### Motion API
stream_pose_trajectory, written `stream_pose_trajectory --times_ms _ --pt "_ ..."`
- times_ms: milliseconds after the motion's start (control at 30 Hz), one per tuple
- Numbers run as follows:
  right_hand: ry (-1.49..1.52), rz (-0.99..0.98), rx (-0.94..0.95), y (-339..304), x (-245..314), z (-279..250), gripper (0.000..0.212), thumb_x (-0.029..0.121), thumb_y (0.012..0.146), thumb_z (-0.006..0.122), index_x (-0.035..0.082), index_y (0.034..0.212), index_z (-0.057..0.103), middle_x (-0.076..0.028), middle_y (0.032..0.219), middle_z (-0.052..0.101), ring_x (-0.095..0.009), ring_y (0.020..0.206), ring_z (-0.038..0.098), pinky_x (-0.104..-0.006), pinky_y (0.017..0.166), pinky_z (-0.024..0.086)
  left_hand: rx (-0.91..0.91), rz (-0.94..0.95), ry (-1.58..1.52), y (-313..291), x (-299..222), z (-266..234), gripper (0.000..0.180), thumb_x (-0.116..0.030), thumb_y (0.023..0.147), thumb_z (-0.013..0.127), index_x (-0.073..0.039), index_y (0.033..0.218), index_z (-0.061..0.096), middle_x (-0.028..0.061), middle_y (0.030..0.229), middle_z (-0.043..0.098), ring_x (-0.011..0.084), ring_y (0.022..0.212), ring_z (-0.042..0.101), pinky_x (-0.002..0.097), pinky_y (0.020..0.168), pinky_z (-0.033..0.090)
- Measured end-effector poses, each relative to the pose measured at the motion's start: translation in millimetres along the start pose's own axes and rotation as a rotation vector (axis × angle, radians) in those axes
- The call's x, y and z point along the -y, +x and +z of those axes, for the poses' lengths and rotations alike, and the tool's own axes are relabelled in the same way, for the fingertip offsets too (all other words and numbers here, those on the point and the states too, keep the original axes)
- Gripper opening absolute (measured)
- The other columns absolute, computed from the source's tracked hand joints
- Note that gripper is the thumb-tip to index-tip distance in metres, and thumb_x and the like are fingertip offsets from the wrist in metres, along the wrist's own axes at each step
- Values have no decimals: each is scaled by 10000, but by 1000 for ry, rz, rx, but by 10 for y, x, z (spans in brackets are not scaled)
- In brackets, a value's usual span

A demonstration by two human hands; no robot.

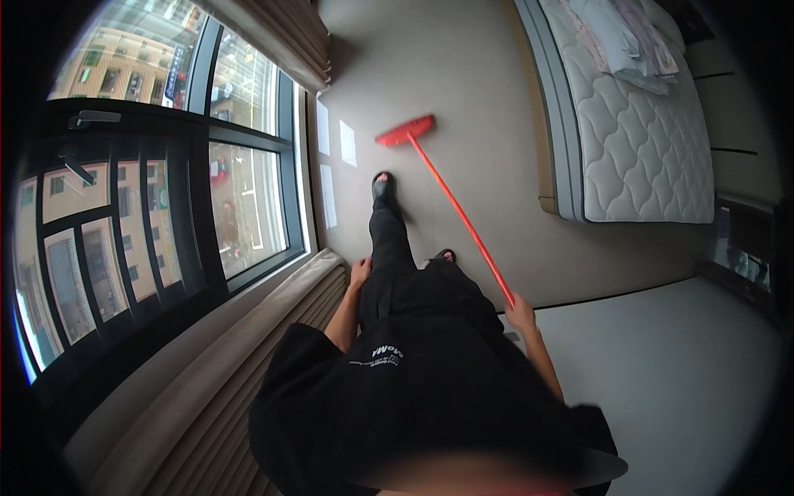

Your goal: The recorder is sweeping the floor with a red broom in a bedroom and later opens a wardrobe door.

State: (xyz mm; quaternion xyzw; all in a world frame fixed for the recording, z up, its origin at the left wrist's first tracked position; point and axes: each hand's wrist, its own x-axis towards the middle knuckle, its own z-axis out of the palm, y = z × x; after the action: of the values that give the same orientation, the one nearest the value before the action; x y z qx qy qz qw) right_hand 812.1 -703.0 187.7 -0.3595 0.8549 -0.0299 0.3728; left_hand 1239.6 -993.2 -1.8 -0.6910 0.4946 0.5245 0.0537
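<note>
A red broom (460, 213) slants across the floor, its wide red head (405, 131) on the floor ahead of my feet. My right hand (521, 312) is closed around the upper end of its handle, at my right side. My left hand (361, 271) hangs beside my left thigh, near the curtain. No object shows in it, and its fingers are too foreshortened to tell whether they are curled or straight.
Left of me are tall windows (248, 198), an inward-standing dark window sash (124, 215) and pleated curtains (223, 388). A bed with a quilted white mattress (645, 157) and folded bedding (628, 41) stands on the right. My sandalled left foot (383, 178) is forward on the grey floor (463, 83).
</note>
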Motion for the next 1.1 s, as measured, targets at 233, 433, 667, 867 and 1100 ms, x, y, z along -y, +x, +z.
stream_pose_trajectory --times_ms 233,433,667,867,1100 --pt "88 39 -161 -921 -261 152 373 379 925 672 50 1060 559 -183 760 670 -375 745 697 -471 671 550 51 108 33 -60 238 -169 592 -467 916 628 53 1195 685 232 1150 718 311 1118 682 378 976 508" --pt "1199 498 651 -696 -46 -242 489 573 975 551 86 1000 532 -17 607 509 -166 469 499 -328 444 385 7 136 -45 108 -89 -626 585 -412 930 642 38 1303 612 243 1141 713 300 1008 705 374 887 538" --pt "1179 519 355 647 854 36 680 798 925 413 138 784 497 63 516 383 -83 382 357 -246 368 290 53 92 -159 175 -191 -884 552 -360 948 653 62 1301 597 148 1010 719 186 819 660 315 746 526" --pt "1410 680 395 1365 1251 172 705 802 900 464 103 853 542 34 591 456 -73 423 420 -230 381 346 115 86 -89 266 -139 -1070 567 -368 935 663 64 1297 599 167 1081 727 180 845 677 311 727 536" --pt "1020 462 69 1460 1104 446 701 750 911 520 52 933 583 -9 667 525 -108 455 499 -287 419 466 120 25 28 394 -383 -1193 572 -383 922 660 43 1301 608 176 1090 727 216 862 693 335 767 547"
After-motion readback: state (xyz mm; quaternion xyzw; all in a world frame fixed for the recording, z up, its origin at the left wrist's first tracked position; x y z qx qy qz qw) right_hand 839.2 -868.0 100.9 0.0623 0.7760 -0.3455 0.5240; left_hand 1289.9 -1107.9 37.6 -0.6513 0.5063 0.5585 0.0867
